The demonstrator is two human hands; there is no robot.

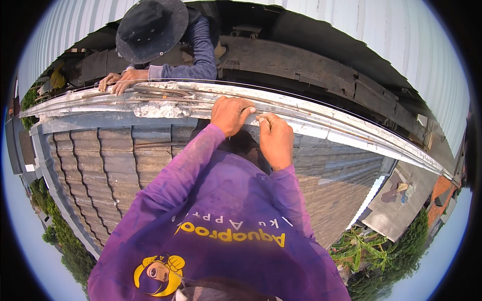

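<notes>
Both of my hands meet at the near edge of a rough whitewashed wall top (321, 119). My left hand (230, 115) is closed, its fingers curled over the steel rods and its thumb pointing right. Just to its right, my right hand (277, 136) is pinched, thumb and forefinger pressed together. Whatever lies between the fingertips is too small to make out. Several thin rusty steel rods (168, 93) run lengthwise along the wall top. A thin line (301, 100) stretches along its far side.
Across the wall at left, a person in a dark hat (150, 30) rests both hands (123, 81) on it. Tiled roof (110, 165) slopes below me on the near side. Beyond the wall are weathered boards (291, 62) and a pale corrugated metal roof (371, 30).
</notes>
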